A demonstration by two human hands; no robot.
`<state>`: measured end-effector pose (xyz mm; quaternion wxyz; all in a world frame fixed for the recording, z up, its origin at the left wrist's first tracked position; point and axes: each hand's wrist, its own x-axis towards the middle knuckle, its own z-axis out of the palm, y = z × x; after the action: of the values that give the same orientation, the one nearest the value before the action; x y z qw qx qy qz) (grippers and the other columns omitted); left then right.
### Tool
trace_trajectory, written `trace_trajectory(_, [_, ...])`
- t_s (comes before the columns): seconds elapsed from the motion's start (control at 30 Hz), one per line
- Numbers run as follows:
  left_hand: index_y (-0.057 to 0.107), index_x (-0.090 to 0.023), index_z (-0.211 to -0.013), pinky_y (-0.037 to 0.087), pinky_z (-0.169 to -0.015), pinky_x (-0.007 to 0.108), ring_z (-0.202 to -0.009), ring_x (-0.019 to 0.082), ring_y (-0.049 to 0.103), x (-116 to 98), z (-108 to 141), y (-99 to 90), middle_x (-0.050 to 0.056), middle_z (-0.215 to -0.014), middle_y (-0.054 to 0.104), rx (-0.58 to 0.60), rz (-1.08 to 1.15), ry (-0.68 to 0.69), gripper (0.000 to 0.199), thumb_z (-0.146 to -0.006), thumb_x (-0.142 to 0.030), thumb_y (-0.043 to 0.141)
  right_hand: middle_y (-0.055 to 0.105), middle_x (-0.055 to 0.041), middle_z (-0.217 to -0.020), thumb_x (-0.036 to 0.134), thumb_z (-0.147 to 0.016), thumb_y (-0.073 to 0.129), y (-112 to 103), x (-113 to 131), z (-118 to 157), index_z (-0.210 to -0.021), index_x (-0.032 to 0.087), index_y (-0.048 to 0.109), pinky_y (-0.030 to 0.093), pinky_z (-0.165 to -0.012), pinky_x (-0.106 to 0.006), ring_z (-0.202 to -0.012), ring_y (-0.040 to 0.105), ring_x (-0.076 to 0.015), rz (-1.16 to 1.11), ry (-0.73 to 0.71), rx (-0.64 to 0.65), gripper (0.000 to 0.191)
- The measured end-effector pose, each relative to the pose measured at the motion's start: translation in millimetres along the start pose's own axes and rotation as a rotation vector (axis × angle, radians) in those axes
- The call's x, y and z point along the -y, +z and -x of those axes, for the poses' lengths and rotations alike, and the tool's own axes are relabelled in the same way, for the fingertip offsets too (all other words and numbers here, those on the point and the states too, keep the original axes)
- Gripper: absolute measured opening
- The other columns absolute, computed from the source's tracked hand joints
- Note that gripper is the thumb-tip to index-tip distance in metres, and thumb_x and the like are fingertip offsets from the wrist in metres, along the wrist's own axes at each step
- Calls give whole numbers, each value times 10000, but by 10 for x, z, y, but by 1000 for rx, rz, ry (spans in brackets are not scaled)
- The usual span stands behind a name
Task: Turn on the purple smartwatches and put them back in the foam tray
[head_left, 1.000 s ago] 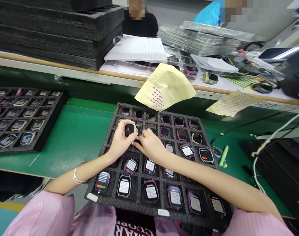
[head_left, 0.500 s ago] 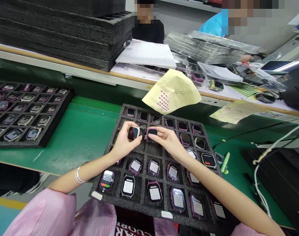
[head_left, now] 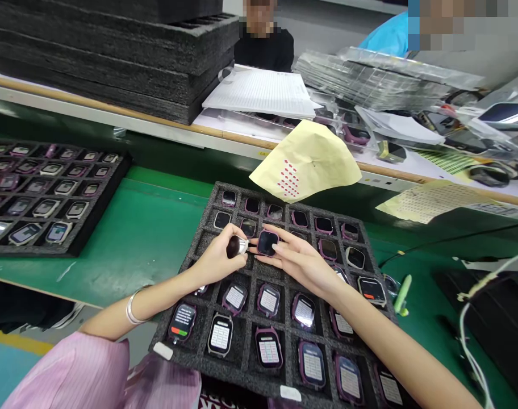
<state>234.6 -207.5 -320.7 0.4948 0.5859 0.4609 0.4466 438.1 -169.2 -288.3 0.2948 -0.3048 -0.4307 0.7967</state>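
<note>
A black foam tray (head_left: 250, 363) lies in front of me, its compartments holding several square watches, many with lit screens. Above its middle, my left hand (head_left: 220, 254) grips a silver-edged watch (head_left: 237, 246) between thumb and fingers, its face tilted. Just to the right, my right hand (head_left: 299, 255) holds a purple-framed watch (head_left: 267, 242) with a dark screen facing up. The two watches are close together; whether they touch is hard to tell. Near the tray's front left corner sits a watch (head_left: 182, 321) showing a red and green bar.
Another foam tray of watches (head_left: 82, 238) sits at the left on the green table (head_left: 157, 227). Behind is a shelf with stacked black foam (head_left: 114, 68), papers (head_left: 263, 91) and bagged parts. Yellow sheets (head_left: 305, 159) hang over its edge. Two people are beyond; cables run at right.
The purple-framed watch has turned to face up more fully, and my right fingers have spread around it. The silver-edged watch in my left hand has tilted and moved slightly right.
</note>
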Motion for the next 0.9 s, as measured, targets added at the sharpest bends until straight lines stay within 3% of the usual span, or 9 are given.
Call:
trace_trajectory(0.13, [442, -198, -918, 375, -728, 258, -797, 147, 474, 13, -7, -2, -11, -853, 470, -2, -13, 34, 252, -723, -82, 550, 648, -98, -1210, 206, -900, 626, -42, 22, 42, -1329, 216, 495, 397, -1048, -504, -1147, 598, -251, 27, 14, 52, 449])
trace_trajectory(0.37, [462, -198, -943, 369, -707, 244, -784, 139, 474, 10, 23, 14, -14, -851, 485, 31, -10, 45, 268, -735, -71, 573, 710, -72, -1023, 210, -795, 741, -80, 27, 64, -1155, 194, 637, 488, -898, -362, -951, 691, -233, 189, 6, 53, 375])
trace_trajectory(0.63, [460, -204, -952, 377, -731, 249, -801, 147, 488, 5, 35, 18, -10, -863, 487, 30, -23, 45, 269, -744, -81, 578, 713, -90, -1029, 289, -753, 773, -44, 14, 60, -1148, 212, 649, 493, -870, -373, -934, 691, -238, 127, 26, 10, 421])
trace_trajectory(0.9, [439, -205, -913, 367, -692, 244, -743, 130, 442, 16, 38, 7, -25, -826, 448, 52, -30, 40, 247, -737, -67, 543, 723, -75, -990, 214, -742, 771, -42, -6, 70, -1096, 207, 679, 491, -864, -355, -953, 686, -236, 141, 9, 3, 366])
